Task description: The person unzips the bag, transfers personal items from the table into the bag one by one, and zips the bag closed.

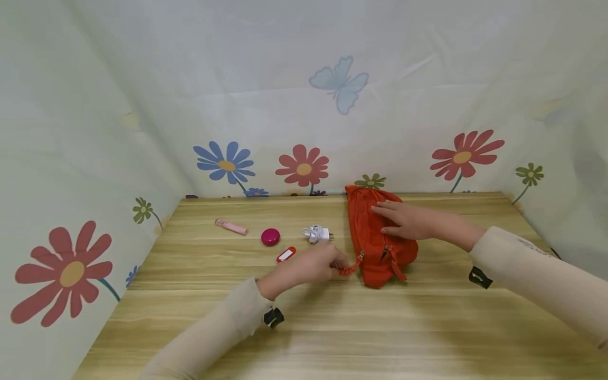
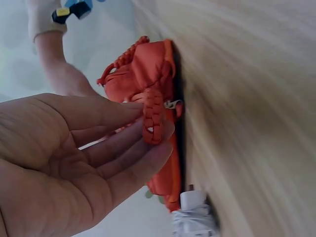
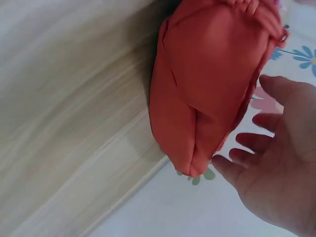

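Note:
A soft red-orange zippered pouch [image 1: 363,221] lies on the wooden table, its far end near the back edge. Braided pulls hang from its zippers. My left hand [image 1: 311,264] pinches one braided zipper pull [image 2: 153,116] between thumb and fingers, at the pouch's near left side. My right hand [image 1: 410,219] lies over the pouch's right part with fingers extended. In the right wrist view, the fingers [image 3: 254,143] are spread along the pouch's side and hold nothing.
Left of the pouch sits a white charger [image 1: 315,234] with its cable wound up. Beyond it are a round magenta case [image 1: 270,237], a red key tag [image 1: 286,255] and a pink tube [image 1: 231,227]. A flowered curtain [image 1: 266,116] hangs behind the wooden table [image 1: 332,338].

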Motion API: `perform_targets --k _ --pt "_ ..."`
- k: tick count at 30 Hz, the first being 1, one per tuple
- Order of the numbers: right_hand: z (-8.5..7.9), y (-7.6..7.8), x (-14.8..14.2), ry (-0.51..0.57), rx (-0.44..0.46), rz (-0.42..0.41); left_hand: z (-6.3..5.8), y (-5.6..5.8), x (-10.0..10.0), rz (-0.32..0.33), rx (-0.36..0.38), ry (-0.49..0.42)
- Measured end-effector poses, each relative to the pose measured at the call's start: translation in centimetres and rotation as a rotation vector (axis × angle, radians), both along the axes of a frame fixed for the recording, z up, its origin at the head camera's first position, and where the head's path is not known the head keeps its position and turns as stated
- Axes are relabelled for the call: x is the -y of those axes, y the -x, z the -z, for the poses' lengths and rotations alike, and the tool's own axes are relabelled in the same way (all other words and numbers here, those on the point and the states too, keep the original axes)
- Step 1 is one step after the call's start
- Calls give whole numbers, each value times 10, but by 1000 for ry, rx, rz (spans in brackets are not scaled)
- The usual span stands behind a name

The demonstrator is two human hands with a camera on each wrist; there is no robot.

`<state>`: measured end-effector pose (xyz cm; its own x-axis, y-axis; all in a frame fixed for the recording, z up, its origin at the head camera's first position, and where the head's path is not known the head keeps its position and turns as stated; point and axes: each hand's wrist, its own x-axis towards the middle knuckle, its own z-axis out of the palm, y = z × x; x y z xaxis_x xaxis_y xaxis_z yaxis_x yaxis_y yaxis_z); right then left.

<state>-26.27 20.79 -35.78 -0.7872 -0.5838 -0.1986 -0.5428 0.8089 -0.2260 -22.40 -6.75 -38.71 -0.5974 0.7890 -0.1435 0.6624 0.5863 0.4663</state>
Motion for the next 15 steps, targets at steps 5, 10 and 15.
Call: perform_targets --k 5,10,15 --pt "-6 -18 -15 -2 -19 47 -7 1 -10 -38 -89 -23" --pt "-8 -26 -29 -23 48 85 -13 2 -30 133 -242 -45" --pt "-5 -29 -33 -55 78 77 -9 -3 -54 449 -506 23"
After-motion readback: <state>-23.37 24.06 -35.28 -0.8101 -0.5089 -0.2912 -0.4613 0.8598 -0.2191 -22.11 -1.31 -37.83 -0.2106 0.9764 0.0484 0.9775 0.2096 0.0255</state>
